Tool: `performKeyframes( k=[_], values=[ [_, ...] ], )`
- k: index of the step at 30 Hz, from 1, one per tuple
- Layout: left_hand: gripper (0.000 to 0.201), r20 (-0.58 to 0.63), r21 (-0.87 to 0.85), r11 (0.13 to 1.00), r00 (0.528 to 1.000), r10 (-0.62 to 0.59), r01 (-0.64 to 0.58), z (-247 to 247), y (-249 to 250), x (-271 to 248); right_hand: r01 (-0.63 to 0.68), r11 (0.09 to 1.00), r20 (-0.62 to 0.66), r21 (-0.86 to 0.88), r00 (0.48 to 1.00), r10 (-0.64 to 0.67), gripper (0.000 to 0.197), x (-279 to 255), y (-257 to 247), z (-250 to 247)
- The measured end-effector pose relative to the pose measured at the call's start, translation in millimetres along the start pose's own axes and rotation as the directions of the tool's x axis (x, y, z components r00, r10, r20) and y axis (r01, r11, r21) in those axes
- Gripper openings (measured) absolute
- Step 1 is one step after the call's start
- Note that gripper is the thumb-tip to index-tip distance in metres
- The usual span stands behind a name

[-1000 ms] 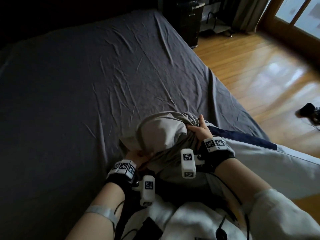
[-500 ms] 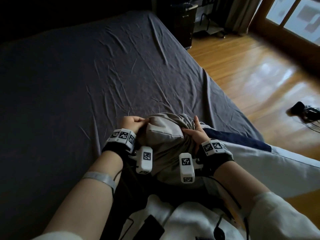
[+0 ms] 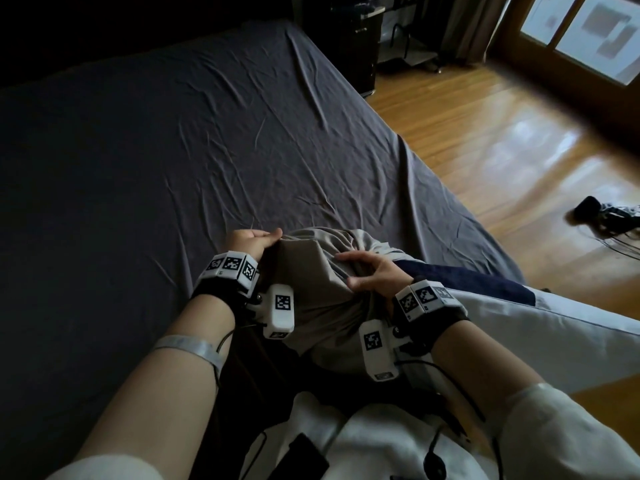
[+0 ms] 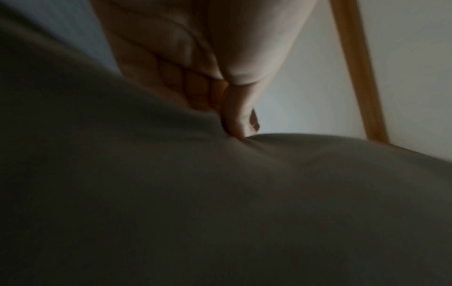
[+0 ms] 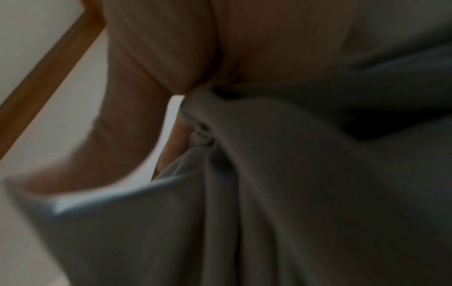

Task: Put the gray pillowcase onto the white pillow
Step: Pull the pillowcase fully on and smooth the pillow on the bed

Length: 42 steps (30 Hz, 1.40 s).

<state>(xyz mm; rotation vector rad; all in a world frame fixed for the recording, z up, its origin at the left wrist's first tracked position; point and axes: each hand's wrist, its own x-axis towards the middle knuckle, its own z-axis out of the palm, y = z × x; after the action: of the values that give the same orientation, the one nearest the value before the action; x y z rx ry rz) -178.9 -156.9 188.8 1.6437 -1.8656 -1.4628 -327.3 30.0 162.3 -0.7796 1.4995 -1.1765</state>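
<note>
Fingers of the left hand (image 3: 251, 240) curl with the thumb around a gathered fold at the left edge of the gray pillowcase (image 3: 311, 289), pinching the cloth; the left wrist view shows the thumb pressing into the fabric. On the other side, the right hand (image 3: 375, 273) rests on the bunched folds, index finger and thumb stretched apart over the cloth, the remaining fingers hidden in the bunched cloth. Bunched up between both hands, the pillowcase sits at the near edge of the bed, in front of the person's lap. No white pillow surface can be made out under it. Around it spreads the dark wrinkled bedsheet (image 3: 173, 150). To the right lies a glossy wooden floor (image 3: 502, 140), with a dark object and cables (image 3: 595, 213) on it.
</note>
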Motion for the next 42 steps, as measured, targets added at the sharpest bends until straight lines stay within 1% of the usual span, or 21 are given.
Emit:
performKeyframes(
  k=[3, 5, 8, 12, 14, 16, 19, 20, 22, 23, 24, 27, 29, 30, 32, 35, 36, 37, 39, 40, 42],
  values=[
    [0.038, 0.025, 0.000, 0.999, 0.999, -0.045, 0.045, 4.5, -3.7, -0.1, 0.034, 0.978, -0.022, -0.205, 0.999, -0.039, 0.080, 2.9, 2.2, 2.7],
    [0.036, 0.044, -0.012, 0.999, 0.998, -0.043, 0.043, 6.8, -4.3, 0.0, 0.057, 0.959, -0.062, -0.278, 0.995, -0.077, 0.088, 9.1, 5.7, 7.0],
    [0.023, 0.141, 0.011, 1.000, 0.990, -0.004, 0.003, 11.0, -3.3, -6.2, 0.011, 0.940, -0.137, -0.340, 0.989, -0.061, 0.090, 17.2, 11.8, 11.5],
    [0.008, 0.271, -0.002, 0.999, 0.962, 0.043, -0.044, 12.9, -11.7, -14.9, -0.030, 0.924, -0.208, -0.382, 0.977, -0.054, 0.084, 19.2, 12.6, 15.7],
    [0.022, 0.338, 0.044, 0.997, 0.940, 0.050, -0.070, 15.3, -15.5, -21.6, 0.004, 0.938, -0.197, -0.347, 0.977, -0.078, 0.082, 17.0, 9.9, 19.3],
    [0.026, 0.387, 0.114, 0.987, 0.920, 0.064, -0.117, 22.7, -17.1, -31.6, 0.010, 0.954, -0.177, -0.301, 0.982, -0.066, 0.080, 15.3, 9.9, 22.8],
    [0.024, 0.386, 0.096, 0.988, 0.920, 0.073, -0.119, 37.8, -19.6, -42.3, -0.037, 0.940, -0.190, -0.338, 0.981, -0.030, 0.069, 10.5, 9.4, 25.7],
    [0.024, 0.387, 0.071, 0.993, 0.920, 0.065, -0.099, 41.8, -19.7, -44.0, -0.051, 0.931, -0.206, -0.362, 0.978, -0.027, 0.058, 9.9, 10.7, 26.2],
    [0.027, 0.376, 0.020, 0.998, 0.925, 0.052, -0.064, 46.6, -19.5, -45.4, -0.049, 0.916, -0.251, -0.399, 0.966, -0.058, 0.019, 8.5, 14.7, 25.6],
    [0.028, 0.360, -0.010, 0.999, 0.932, 0.046, -0.045, 46.2, -17.9, -46.0, -0.055, 0.915, -0.280, -0.400, 0.958, -0.065, 0.014, 9.5, 19.1, 25.6],
    [0.030, 0.340, -0.038, 0.999, 0.939, 0.042, -0.031, 45.0, -16.1, -45.8, -0.056, 0.917, -0.296, -0.395, 0.953, -0.069, 0.018, 9.5, 20.4, 26.0],
    [0.032, 0.258, -0.092, 0.995, 0.965, 0.052, -0.029, 38.0, -12.2, -40.5, -0.022, 0.983, -0.315, -0.184, 0.948, -0.038, 0.010, 8.4, 18.9, 27.6],
    [0.031, 0.157, -0.111, 0.992, 0.985, 0.071, -0.053, 28.1, -10.0, -35.2, -0.016, 0.998, -0.303, -0.054, 0.953, -0.001, 0.007, 7.1, 15.0, 26.3],
    [0.031, 0.110, -0.096, 0.993, 0.991, 0.081, -0.071, 22.9, -8.3, -33.0, -0.015, 1.000, -0.303, -0.023, 0.953, 0.008, 0.007, 6.5, 13.3, 25.6],
    [0.030, 0.069, -0.008, 0.993, 0.991, 0.116, -0.116, 16.6, -3.9, -33.0, 0.007, 0.999, -0.307, 0.037, 0.952, 0.005, 0.016, 6.4, 13.0, 22.9],
    [0.019, 0.112, 0.193, 0.966, 0.982, 0.149, -0.169, 19.1, -8.3, -37.3, 0.029, 0.996, -0.348, 0.084, 0.938, 0.002, 0.028, 7.1, 12.1, 23.7],
    [0.010, 0.143, 0.201, 0.960, 0.975, 0.170, -0.197, 21.9, -11.8, -38.5, 0.042, 0.996, -0.372, 0.083, 0.928, -0.008, 0.032, 7.9, 12.9, 24.1],
    [0.010, 0.174, 0.186, 0.956, 0.965, 0.196, -0.227, 24.7, -16.3, -39.8, 0.063, 0.996, -0.392, 0.069, 0.920, -0.031, 0.036, 7.9, 12.0, 24.2],
    [0.037, 0.185, 0.174, 0.940, 0.947, 0.262, -0.294, 28.0, -25.7, -42.0, 0.090, 0.995, -0.406, 0.043, 0.912, -0.065, 0.044, 9.4, 14.4, 23.8],
    [0.040, 0.181, 0.190, 0.922, 0.935, 0.305, -0.337, 27.2, -27.6, -44.5, 0.092, 0.995, -0.410, 0.037, 0.910, -0.069, 0.048, 9.8, 14.5, 23.8],
    [0.036, 0.190, 0.220, 0.888, 0.911, 0.367, -0.403, 25.4, -28.1, -48.5, 0.084, 0.996, -0.412, 0.033, 0.909, -0.063, 0.051, 9.0, 12.5, 25.1]
  ],
)
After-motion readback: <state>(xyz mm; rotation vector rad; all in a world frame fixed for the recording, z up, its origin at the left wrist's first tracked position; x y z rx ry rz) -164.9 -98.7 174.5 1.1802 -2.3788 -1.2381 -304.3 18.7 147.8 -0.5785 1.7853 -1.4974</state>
